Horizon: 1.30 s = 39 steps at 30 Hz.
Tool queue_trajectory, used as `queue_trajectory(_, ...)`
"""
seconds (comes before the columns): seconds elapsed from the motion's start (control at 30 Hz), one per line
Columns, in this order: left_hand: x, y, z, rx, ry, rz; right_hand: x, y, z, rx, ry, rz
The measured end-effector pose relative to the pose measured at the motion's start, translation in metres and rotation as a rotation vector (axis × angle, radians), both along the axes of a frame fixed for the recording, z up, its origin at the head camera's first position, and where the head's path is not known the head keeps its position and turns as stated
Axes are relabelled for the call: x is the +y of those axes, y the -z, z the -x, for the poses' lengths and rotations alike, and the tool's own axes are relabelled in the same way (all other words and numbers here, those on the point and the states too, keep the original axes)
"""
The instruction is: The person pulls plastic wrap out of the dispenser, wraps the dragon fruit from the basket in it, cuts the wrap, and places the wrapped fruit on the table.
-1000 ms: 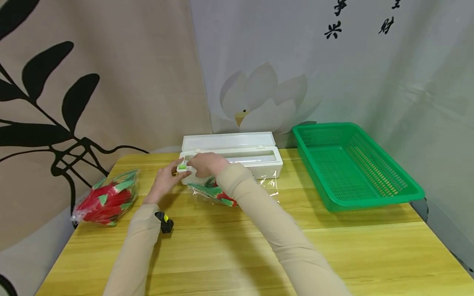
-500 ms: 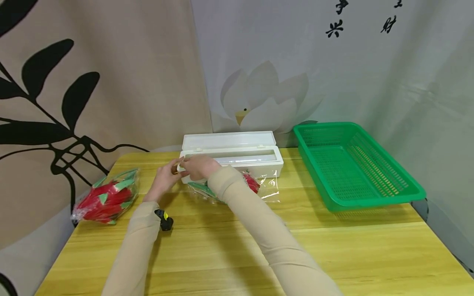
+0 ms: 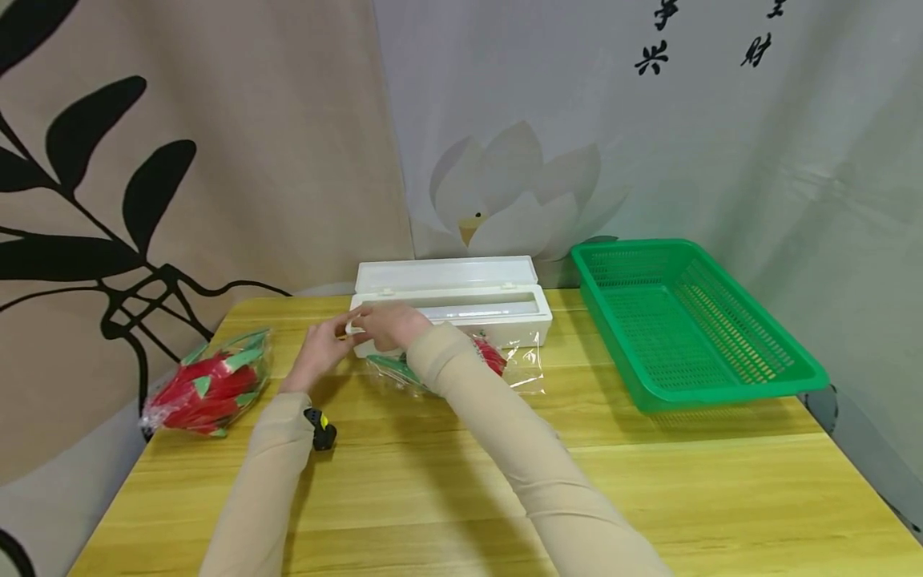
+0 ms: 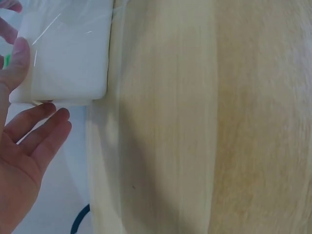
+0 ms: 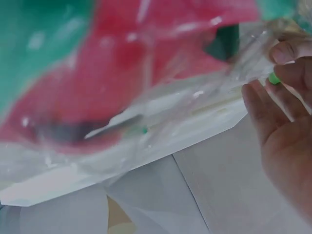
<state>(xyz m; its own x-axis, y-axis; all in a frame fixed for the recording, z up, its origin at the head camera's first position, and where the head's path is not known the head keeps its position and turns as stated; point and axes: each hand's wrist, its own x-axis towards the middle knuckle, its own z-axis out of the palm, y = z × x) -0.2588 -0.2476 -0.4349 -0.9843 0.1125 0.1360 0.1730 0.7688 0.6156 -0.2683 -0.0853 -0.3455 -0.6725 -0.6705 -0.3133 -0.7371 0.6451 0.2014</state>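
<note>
A long white plastic wrap dispenser [image 3: 526, 324] stands near the back of the table with its lid [image 3: 447, 275] raised and a roll inside. My left hand [image 3: 323, 353] holds its left end, with the thumb on the front and the other fingers at the end face. My right hand [image 3: 392, 326] is at the same end, thumb and forefinger pinching the small green slider [image 5: 274, 78], which shows in the right wrist view. In front of the dispenser lies a red and green dragon fruit [image 3: 489, 357] under clear film, partly hidden by my right arm.
Another film-wrapped dragon fruit [image 3: 209, 393] lies at the table's left edge. A green mesh basket [image 3: 649, 397] stands at the back right. Clear film [image 3: 530, 369] spreads over the table by the dispenser's right front. A printed curtain [image 3: 288, 160] hangs behind.
My right hand has shifted slightly left and up along the dispenser's end, uncovering more of the red dragon fruit. The green slider is now covered in the head view. My left hand has barely moved.
</note>
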Motion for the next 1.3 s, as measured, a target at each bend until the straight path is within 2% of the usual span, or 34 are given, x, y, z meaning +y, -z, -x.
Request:
queue_trajectory(0.2, 0.001, -0.001, 0.002, -0.013, -0.013, 0.003, 0.006, -0.001, 0.000, 0.018, -0.018, -0.004)
queue_trajectory(0.3, 0.001, -0.002, 0.001, -0.006, -0.014, 0.002, 0.013, -0.005, 0.002, -0.013, 0.020, 0.016)
queue_trajectory(0.53, 0.001, -0.003, -0.001, 0.040, -0.026, 0.018, 0.048, -0.016, 0.013, -0.167, 0.168, 0.104)
queue_trajectory(0.67, 0.002, -0.002, 0.001, 0.050, -0.020, 0.024, 0.071, -0.017, 0.023, -0.202, 0.200, 0.128)
queue_trajectory(0.93, 0.000, 0.001, 0.001, 0.027, -0.015, 0.004, 0.124, -0.007, 0.042, -0.177, 0.114, 0.209)
queue_trajectory(1.17, 0.004, -0.002, 0.003, 0.009, -0.012, 0.004, 0.147, -0.003, 0.043, -0.095, 0.078, 0.230)
queue_trajectory(1.3, 0.003, -0.001, 0.001, 0.013, -0.019, 0.008, 0.174, -0.003, 0.045, -0.059, 0.110, 0.226)
